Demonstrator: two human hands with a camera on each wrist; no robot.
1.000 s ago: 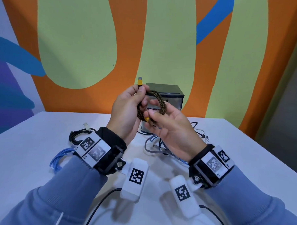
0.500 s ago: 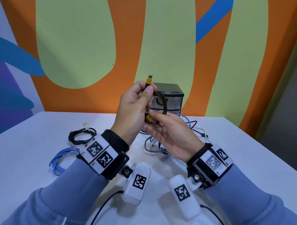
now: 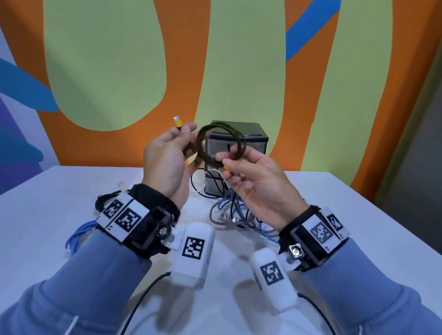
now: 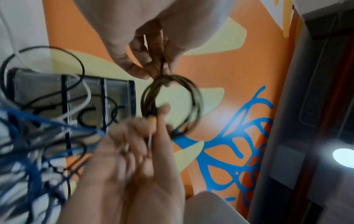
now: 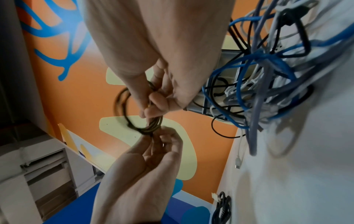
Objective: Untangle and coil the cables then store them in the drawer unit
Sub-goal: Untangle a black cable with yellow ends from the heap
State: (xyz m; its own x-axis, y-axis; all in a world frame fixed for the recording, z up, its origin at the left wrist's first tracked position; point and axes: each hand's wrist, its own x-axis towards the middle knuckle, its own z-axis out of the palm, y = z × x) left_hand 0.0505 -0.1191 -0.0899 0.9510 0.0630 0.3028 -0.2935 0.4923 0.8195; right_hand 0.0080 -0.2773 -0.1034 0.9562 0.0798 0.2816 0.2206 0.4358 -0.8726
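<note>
Dark braided cable [image 3: 221,144], wound into a small coil, is held in the air above the white worktop [image 3: 364,224], just in front of the grey drawer unit [image 3: 251,140]. The left hand [image 3: 167,162] pinches one side near a yellow plug [image 3: 177,121], while the right hand [image 3: 254,186] pinches the other, both grips clamped on the coil. Tangled blue, grey, white and black cables [image 3: 235,213] lie at the unit's foot; a black bundle [image 3: 105,200] and a blue bundle [image 3: 81,233] lie on the left.

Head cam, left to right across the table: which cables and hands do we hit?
Blue cable coil → black cable bundle → left hand → dark braided coil → right hand.
</note>
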